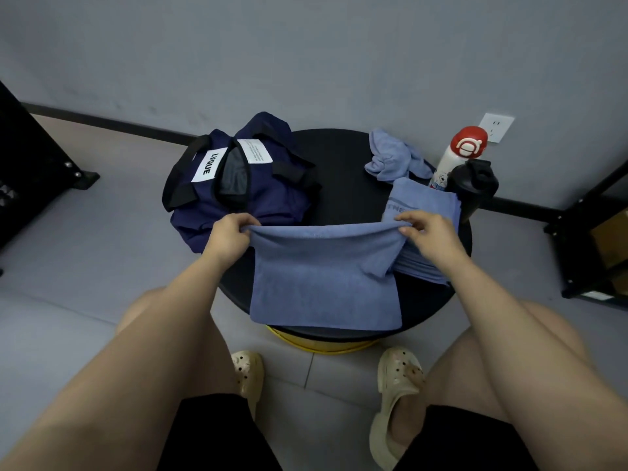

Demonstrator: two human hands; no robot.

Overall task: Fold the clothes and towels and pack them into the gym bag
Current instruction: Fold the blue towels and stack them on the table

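A blue towel (323, 280) lies over the near part of a round black table (339, 164), its far edge lifted. My left hand (231, 234) pinches that edge at its left corner, and my right hand (424, 234) pinches it at the right corner. Under the towel's right side lies a folded blue towel (421, 198) with printed letters. A crumpled blue cloth (390, 158) sits at the table's far right. The navy gym bag (238, 185) with black handles rests on the table's left side, its zip open.
A white bottle with a red cap (458, 154) and a black shaker bottle (474, 188) stand at the table's right edge. Black shelf frames stand at the far left (37, 158) and the right (591, 239). My knees and sandals are below the table.
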